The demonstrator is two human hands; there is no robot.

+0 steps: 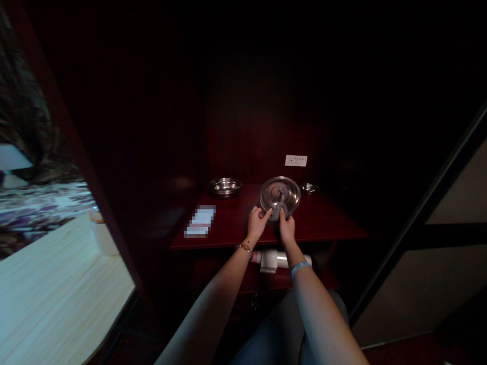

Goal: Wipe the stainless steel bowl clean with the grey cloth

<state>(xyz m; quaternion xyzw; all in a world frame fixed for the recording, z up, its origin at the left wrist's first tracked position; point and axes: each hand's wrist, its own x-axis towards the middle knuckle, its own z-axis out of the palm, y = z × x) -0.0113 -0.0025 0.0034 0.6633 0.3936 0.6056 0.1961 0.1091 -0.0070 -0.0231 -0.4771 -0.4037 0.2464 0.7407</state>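
Observation:
A round, shallow steel dish (271,193) is held up at a tilt above the dark red shelf, its inner side facing me. My left hand (257,224) is closed on the dish's lower left rim, thumb on the near side. My right hand (287,227) is closed at the lower right with its thumb on a grey cloth (280,210). The cloth lies bunched against the inside of the dish, near its bottom edge. Fingers of both hands behind the dish are hidden.
On the dark red shelf (232,223) stand a steel bowl (225,191) at back left and a smaller one (309,189) at back right. A blurred-out flat item (200,221) lies at left. Below is a white cylinder (282,259). A pale table (57,284) is left.

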